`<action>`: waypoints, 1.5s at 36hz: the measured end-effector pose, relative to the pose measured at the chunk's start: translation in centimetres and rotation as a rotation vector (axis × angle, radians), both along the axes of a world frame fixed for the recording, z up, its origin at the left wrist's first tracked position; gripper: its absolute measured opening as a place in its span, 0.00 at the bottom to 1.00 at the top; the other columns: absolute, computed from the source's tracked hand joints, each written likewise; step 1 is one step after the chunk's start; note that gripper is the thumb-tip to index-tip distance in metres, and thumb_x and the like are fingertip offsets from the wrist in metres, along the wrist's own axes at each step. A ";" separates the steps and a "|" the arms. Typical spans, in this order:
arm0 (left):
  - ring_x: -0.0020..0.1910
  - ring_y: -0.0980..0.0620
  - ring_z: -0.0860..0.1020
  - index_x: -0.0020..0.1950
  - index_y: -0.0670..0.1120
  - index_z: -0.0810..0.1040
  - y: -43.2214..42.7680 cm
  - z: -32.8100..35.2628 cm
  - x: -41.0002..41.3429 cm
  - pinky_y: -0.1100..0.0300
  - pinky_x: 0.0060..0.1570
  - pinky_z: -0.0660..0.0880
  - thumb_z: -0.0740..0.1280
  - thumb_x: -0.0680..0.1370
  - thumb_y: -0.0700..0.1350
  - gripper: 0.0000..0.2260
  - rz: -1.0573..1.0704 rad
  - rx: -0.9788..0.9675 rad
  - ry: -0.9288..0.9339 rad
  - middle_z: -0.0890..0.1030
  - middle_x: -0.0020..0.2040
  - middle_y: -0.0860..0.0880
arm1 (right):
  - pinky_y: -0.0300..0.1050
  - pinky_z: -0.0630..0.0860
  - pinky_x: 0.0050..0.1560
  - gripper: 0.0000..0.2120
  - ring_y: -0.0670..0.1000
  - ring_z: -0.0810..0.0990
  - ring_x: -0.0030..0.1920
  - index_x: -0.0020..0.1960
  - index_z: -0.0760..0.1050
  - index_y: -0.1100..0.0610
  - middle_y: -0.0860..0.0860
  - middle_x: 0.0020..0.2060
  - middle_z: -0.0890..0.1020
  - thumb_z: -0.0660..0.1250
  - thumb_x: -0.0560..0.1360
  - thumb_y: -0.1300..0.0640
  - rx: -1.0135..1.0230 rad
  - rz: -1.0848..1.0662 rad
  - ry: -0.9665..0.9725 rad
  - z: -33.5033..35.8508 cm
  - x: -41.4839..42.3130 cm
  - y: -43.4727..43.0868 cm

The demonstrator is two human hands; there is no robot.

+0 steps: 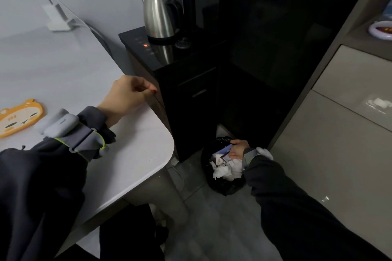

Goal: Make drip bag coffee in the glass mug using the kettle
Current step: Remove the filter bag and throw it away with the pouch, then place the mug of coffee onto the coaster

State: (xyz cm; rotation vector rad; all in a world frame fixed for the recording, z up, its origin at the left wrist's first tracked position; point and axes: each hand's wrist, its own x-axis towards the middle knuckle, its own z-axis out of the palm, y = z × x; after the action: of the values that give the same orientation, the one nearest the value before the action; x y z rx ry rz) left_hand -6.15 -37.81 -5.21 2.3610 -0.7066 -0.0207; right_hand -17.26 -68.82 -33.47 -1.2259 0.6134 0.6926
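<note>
The steel kettle stands on its base on top of a black cabinet, with a small red display lit beside it. My left hand rests at the right edge of the white table, fingers loosely curled and holding nothing. Low down, my right hand reaches over a black bin on the floor and pinches a blue and white wrapper at its fingertips. No glass mug or drip bag is in view.
An orange cartoon-faced mat lies at the table's left edge. A white charger with a cable sits at the table's back. The bin holds crumpled white paper. Pale cabinet doors stand to the right.
</note>
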 end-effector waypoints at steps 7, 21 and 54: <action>0.39 0.53 0.73 0.48 0.45 0.82 0.5 0.7 -1.0 0.70 0.36 0.67 0.67 0.76 0.41 0.05 0.009 -0.031 0.025 0.79 0.40 0.48 | 0.44 0.80 0.28 0.09 0.57 0.83 0.33 0.46 0.73 0.64 0.60 0.33 0.81 0.56 0.80 0.61 -0.220 -0.324 0.110 0.8 -1.2 0.7; 0.35 0.67 0.77 0.46 0.47 0.82 3.4 2.1 -4.4 0.78 0.39 0.69 0.68 0.76 0.39 0.04 -0.067 -0.124 0.100 0.82 0.41 0.51 | 0.54 0.66 0.65 0.16 0.67 0.73 0.60 0.67 0.66 0.72 0.71 0.60 0.72 0.55 0.81 0.66 -0.344 -0.396 -0.046 7.7 -3.3 4.0; 0.41 0.58 0.78 0.39 0.47 0.80 21.1 6.6 -11.2 0.73 0.41 0.72 0.69 0.75 0.38 0.06 0.128 -0.423 0.124 0.81 0.41 0.52 | 0.33 0.66 0.23 0.06 0.43 0.71 0.19 0.47 0.78 0.60 0.53 0.29 0.73 0.61 0.77 0.65 -0.484 -0.079 -0.846 37.6 4.8 33.3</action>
State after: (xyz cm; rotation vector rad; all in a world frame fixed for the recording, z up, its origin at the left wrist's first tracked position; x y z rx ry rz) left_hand -17.36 -16.69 1.43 1.9746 -0.4472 0.0348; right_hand -12.48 -35.51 4.12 -1.7707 0.1065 -0.0924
